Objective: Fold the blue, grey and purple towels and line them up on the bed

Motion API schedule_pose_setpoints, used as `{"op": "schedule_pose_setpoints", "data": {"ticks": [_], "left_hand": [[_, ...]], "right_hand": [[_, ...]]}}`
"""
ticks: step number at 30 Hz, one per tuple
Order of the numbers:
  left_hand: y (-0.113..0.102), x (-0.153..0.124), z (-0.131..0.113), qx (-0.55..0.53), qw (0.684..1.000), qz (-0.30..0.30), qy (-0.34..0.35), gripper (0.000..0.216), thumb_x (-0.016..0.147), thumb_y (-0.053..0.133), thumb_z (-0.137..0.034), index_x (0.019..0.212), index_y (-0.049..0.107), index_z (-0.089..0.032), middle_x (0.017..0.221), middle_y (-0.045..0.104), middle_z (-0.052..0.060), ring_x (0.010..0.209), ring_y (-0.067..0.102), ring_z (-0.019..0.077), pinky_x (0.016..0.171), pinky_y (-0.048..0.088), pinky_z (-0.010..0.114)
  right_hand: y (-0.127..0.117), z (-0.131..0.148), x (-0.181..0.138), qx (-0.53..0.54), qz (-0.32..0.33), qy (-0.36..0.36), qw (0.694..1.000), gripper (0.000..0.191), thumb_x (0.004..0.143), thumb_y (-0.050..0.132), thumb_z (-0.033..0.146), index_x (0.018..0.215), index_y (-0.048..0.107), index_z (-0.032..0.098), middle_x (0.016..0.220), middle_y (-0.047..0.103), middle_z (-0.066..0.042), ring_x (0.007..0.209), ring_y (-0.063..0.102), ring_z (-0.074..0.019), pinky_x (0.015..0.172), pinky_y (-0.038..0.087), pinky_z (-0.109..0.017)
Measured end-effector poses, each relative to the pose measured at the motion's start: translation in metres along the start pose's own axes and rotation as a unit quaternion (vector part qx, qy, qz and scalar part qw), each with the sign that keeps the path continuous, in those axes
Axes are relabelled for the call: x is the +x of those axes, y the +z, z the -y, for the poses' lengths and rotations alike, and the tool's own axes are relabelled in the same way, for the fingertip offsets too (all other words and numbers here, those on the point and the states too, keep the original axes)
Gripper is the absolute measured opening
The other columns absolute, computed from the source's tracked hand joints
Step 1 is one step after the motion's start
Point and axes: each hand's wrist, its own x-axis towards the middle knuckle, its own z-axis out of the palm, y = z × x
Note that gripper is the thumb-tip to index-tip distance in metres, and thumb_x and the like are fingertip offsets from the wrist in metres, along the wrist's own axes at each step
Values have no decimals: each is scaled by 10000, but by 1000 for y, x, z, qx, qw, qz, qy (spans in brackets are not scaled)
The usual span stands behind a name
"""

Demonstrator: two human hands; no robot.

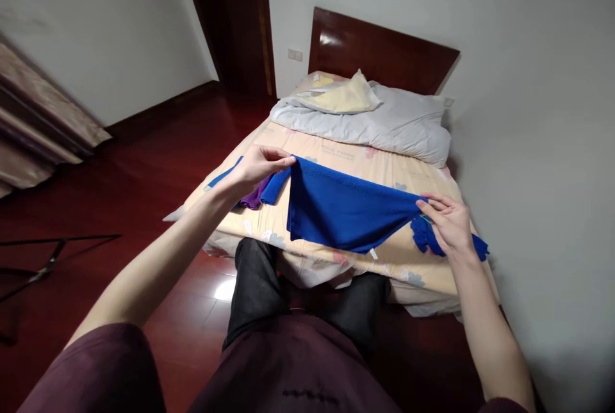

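A blue towel (346, 208) hangs stretched between my two hands above the near part of the bed. My left hand (259, 166) pinches its upper left corner, and my right hand (446, 218) pinches the upper right corner. A small white tag shows at the towel's lower edge. Beside and below my left hand lie a blue folded cloth (275, 187), a purple folded cloth (252, 198) and another blue cloth piece (225, 174), partly hidden by my arm. Under my right hand is a crumpled blue cloth (425, 235), partly covered by the hand.
The bed (331, 144) has a peach floral sheet, with a grey-white quilt (408, 121) and a yellow pillow (346, 96) near the wooden headboard (379, 48). A wall stands close on the right. At the left are a curtain (38, 118) and a dark metal stand (48, 262) on the red floor.
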Motion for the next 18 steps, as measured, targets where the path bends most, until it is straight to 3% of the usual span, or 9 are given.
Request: {"op": "schedule_pose_setpoints", "data": {"ticks": [4,8,12,15,18], "left_hand": [[1,20,19,23,999,29,-26,563,600,959,-602,827,792,-116,721,719,67,634,613,144,617,488,286],[9,58,59,28,997,42,-61,531,584,982,-550,764,769,-98,651,697,72,595,589,128,575,444,267],[23,101,93,35,995,17,-87,390,685,955,-403,768,752,-80,648,686,69,613,593,128,617,456,285],[32,128,96,72,996,-34,-40,261,800,872,-305,849,775,-68,678,680,57,647,559,124,678,461,314],[32,139,87,121,986,-96,67,251,866,813,-310,944,797,-72,797,684,68,757,571,149,748,454,334]], "right_hand": [[5,-18,10,25,3,48,999,542,535,1040,460,934,805,177,886,802,-78,753,751,-185,697,634,-286],[22,-60,39,39,18,96,994,608,479,1051,476,930,798,156,854,795,-85,734,745,-186,683,629,-295],[51,-103,72,47,-18,106,993,690,372,1056,486,903,780,141,825,779,-72,713,718,-165,665,603,-276],[70,-121,93,40,-70,53,995,675,428,1022,517,929,756,152,785,743,-31,692,686,-144,674,585,-278],[78,-130,103,25,-110,-27,993,612,583,952,545,1010,729,167,839,732,-36,699,663,-139,671,560,-286]]}}
